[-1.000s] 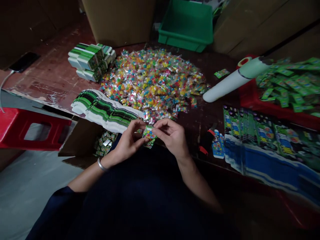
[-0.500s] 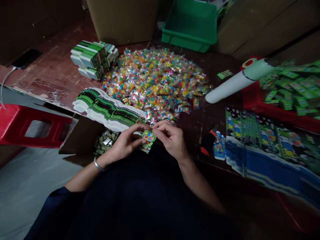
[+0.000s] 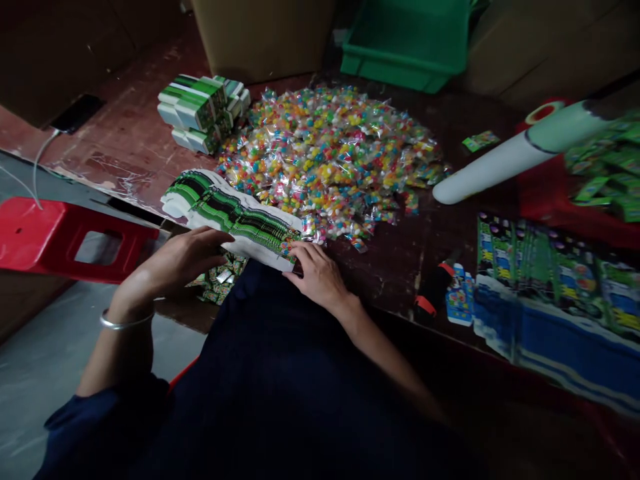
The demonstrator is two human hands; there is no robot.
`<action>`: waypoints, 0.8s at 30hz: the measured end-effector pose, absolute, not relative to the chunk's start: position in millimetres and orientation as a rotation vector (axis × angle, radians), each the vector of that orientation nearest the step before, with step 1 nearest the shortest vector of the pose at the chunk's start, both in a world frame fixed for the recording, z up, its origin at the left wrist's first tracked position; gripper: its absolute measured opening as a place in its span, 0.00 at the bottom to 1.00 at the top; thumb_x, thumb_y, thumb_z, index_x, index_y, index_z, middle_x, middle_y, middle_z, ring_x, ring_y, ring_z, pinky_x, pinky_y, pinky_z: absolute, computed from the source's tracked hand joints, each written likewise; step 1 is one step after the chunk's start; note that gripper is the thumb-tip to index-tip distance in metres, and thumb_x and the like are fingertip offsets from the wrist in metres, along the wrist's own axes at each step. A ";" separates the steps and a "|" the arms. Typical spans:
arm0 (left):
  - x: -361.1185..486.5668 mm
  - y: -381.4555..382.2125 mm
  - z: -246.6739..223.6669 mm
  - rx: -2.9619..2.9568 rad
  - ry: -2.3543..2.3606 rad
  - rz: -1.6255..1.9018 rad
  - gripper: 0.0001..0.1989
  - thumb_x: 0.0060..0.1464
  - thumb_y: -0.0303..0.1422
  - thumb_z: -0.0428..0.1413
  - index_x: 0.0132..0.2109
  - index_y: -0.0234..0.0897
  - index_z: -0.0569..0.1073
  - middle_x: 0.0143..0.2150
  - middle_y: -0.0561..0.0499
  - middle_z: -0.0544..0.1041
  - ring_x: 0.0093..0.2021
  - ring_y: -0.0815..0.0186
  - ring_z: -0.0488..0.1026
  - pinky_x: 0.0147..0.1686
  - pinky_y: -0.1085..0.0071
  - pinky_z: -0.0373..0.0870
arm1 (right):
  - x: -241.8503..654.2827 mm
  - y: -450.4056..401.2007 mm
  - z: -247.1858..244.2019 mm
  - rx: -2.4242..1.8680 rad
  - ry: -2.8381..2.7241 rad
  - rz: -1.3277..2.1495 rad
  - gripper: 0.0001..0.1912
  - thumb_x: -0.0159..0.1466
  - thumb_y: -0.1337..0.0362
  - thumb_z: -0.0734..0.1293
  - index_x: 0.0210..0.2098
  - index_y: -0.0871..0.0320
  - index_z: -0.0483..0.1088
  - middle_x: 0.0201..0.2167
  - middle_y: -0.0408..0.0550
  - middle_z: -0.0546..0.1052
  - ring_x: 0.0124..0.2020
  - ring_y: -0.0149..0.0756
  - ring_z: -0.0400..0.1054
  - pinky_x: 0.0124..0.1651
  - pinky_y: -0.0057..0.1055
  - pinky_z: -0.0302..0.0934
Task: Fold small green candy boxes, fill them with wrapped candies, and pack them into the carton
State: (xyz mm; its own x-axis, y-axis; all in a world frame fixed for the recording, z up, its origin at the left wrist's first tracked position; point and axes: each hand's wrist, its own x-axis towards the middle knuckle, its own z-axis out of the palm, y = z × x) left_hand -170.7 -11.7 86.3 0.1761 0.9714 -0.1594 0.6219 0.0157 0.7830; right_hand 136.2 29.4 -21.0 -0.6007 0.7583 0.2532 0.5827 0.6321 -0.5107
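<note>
A fanned row of green and white flat packets (image 3: 235,217) lies along the table's front edge. At its right end, my right hand (image 3: 317,273) has its fingertips on the front packet, thumb below it. My left hand (image 3: 187,257), with a metal bangle on the wrist, hovers over an open carton of small filled packets (image 3: 217,283); its fingers are apart and nothing shows in them. Behind the row spreads a large heap of clear bags of colourful candy (image 3: 335,157).
Bundled packet stacks (image 3: 193,110) stand at the back left, a green tray (image 3: 405,50) behind the heap. To the right are a white roll (image 3: 510,157), a black and orange cutter (image 3: 433,293) and printed sheets (image 3: 560,333). A red stool (image 3: 65,233) is at the left.
The small green packet has left my hands. My left hand moved left over the carton and opened, while my right hand came down on the row's end. The view shifted slightly.
</note>
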 end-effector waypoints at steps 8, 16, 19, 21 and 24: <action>-85.2 -1.2 36.3 0.924 1.114 0.794 0.24 0.55 0.54 0.66 0.38 0.34 0.74 0.43 0.43 0.84 0.45 0.57 0.83 0.45 0.63 0.78 | 156.1 19.5 -3.3 -0.902 -2.141 0.249 0.08 0.68 0.74 0.67 0.39 0.53 0.74 0.46 0.51 0.85 0.46 0.41 0.81 0.51 0.40 0.78; -39.5 11.0 20.5 0.470 0.710 1.029 0.23 0.51 0.47 0.71 0.46 0.36 0.78 0.49 0.42 0.85 0.52 0.53 0.83 0.51 0.59 0.79 | 159.0 -4.1 12.7 -0.745 -2.181 0.303 0.12 0.67 0.70 0.70 0.47 0.47 0.77 0.45 0.47 0.85 0.47 0.44 0.81 0.49 0.43 0.79; -46.4 12.0 28.8 0.577 0.678 0.995 0.25 0.48 0.40 0.74 0.52 0.38 0.80 0.51 0.43 0.85 0.51 0.55 0.83 0.53 0.60 0.77 | 161.0 -0.6 19.4 -0.806 -2.134 0.579 0.23 0.68 0.57 0.72 0.61 0.50 0.70 0.43 0.50 0.84 0.41 0.42 0.80 0.46 0.41 0.79; -52.2 11.4 31.8 0.689 0.671 0.931 0.27 0.46 0.38 0.75 0.53 0.38 0.81 0.51 0.42 0.85 0.50 0.55 0.83 0.54 0.62 0.76 | 162.7 3.8 24.8 -0.891 -2.092 0.753 0.35 0.67 0.49 0.72 0.69 0.52 0.63 0.38 0.48 0.82 0.32 0.37 0.77 0.39 0.36 0.77; -58.9 9.1 33.7 0.834 0.678 0.853 0.27 0.47 0.39 0.74 0.54 0.38 0.82 0.51 0.42 0.85 0.49 0.56 0.82 0.54 0.62 0.75 | 166.4 10.7 33.0 -0.922 -2.080 0.938 0.35 0.67 0.49 0.73 0.69 0.51 0.61 0.29 0.39 0.78 0.24 0.31 0.70 0.31 0.29 0.71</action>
